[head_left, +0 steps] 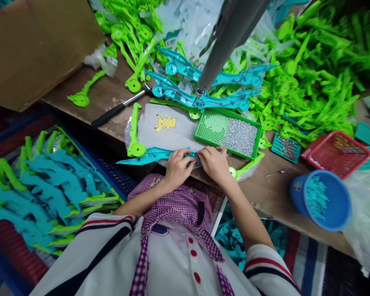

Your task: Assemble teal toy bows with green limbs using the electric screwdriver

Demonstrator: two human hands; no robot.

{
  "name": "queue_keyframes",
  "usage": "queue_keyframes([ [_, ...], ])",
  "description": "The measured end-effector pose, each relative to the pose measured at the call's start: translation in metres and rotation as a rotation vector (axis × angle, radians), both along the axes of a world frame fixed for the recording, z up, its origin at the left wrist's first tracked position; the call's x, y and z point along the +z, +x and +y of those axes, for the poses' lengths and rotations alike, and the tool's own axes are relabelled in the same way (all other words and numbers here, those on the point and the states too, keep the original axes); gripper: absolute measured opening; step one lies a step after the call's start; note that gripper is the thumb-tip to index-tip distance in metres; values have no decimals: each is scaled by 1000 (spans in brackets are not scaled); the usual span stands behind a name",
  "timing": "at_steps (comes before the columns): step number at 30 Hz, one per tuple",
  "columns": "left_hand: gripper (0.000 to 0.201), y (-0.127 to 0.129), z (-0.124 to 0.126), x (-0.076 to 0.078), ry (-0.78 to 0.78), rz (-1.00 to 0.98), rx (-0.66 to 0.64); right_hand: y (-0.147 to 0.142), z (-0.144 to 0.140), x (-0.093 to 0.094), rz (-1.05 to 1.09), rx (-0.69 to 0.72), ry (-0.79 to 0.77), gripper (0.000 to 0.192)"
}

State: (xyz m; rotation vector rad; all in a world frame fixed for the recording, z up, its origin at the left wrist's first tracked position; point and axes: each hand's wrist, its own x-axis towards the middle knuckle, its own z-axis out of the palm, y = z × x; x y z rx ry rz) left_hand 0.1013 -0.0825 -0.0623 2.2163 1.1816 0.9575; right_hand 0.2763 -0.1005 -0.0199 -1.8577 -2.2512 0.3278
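My left hand point(176, 166) and my right hand point(215, 163) meet at the near edge of the wooden table point(267, 187). Both grip a long teal plastic part point(148, 156) that points left; thin red wires show between my fingers. The part lies over a grey cloth with a yellow cartoon figure point(165, 122). Just beyond my right hand sits a green tray point(228, 131) holding small silver screws.
Piles of green plastic parts point(314, 70) cover the back right; teal assembled parts point(203, 88) lie under a grey tool arm point(226, 39). A black-handled tool point(117, 110), cardboard box point(33, 45), red basket point(337, 153), blue cup point(322, 199) and a crate of finished parts point(49, 185) surround me.
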Motion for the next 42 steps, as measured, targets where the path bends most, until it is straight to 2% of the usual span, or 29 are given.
queue_keyframes([
  [3,9,0,0,0,-10,2,-6,4,-2,3,195,-29,-78,25],
  [5,9,-1,1,-1,-10,1,-10,4,-3,2,287,-101,-115,23],
  [10,15,-6,3,1,-20,18,-69,-3,5,-6,336,-262,-187,15],
  [13,20,-8,4,4,-15,35,-113,-3,12,-8,315,-239,-227,12],
  [17,15,-4,5,10,-8,109,-53,-2,14,-6,326,-222,-209,14],
  [19,16,-4,10,13,1,157,-62,-2,12,-4,306,-208,-200,16],
  [24,15,-9,30,24,-69,276,-267,-3,12,-2,266,-190,-208,16],
  [26,17,-9,34,29,-122,319,-312,-4,13,-2,292,-196,-216,16],
  [31,21,-4,34,35,-211,355,-261,3,12,-1,416,-211,-241,15],
  [35,22,-1,32,33,-243,346,-241,16,5,-2,582,-124,-236,10],
  [40,19,-1,38,30,-230,331,-219,17,0,-7,537,-115,-190,16],
  [42,21,1,44,31,-195,359,-251,17,-1,-6,511,-94,-180,19],
])
